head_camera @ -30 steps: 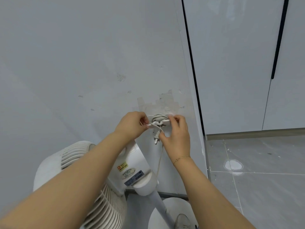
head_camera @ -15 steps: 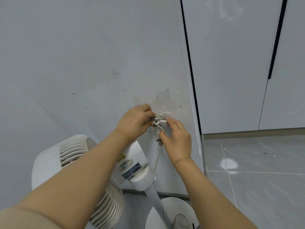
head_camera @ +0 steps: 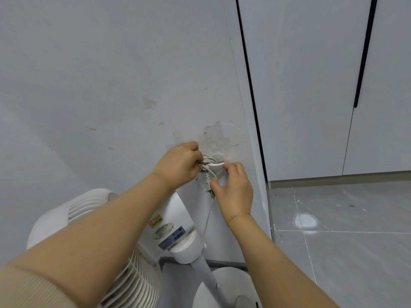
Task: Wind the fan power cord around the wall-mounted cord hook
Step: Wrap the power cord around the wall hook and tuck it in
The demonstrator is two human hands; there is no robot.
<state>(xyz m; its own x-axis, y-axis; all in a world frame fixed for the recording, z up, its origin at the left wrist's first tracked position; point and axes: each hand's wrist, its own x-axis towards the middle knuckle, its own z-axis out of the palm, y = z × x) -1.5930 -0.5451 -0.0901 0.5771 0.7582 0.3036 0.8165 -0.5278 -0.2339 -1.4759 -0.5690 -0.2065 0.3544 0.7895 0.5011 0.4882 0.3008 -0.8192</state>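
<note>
Your left hand (head_camera: 178, 166) is closed over the left side of the white power cord (head_camera: 207, 160), pinching the coils where they wrap around the wall-mounted cord hook (head_camera: 216, 161). The hook is a small white round piece fixed to the grey wall (head_camera: 111, 85), on a patch of scuffed, peeling paint. Several loops of cord sit bunched around it, pressed between the hook's front lip and the wall.

Your right hand (head_camera: 234, 188) is just below and to the right of the hook, with the fingertips (head_camera: 229, 167) touching the hook's lower edge and the thumb curled in against the plug (head_camera: 209, 190), which dangles under the coils. You cannot tell whether that hand truly grips the plug or only rests on it. A thin bracelet (head_camera: 240, 215) circles that wrist.

From the coils, 1 slack strand drops down to the white fan (head_camera: 124, 230), which stands just beside the wall below your arms, its head tilted and its pole rising from a round base on the grey tiled floor (head_camera: 344, 252).
</note>
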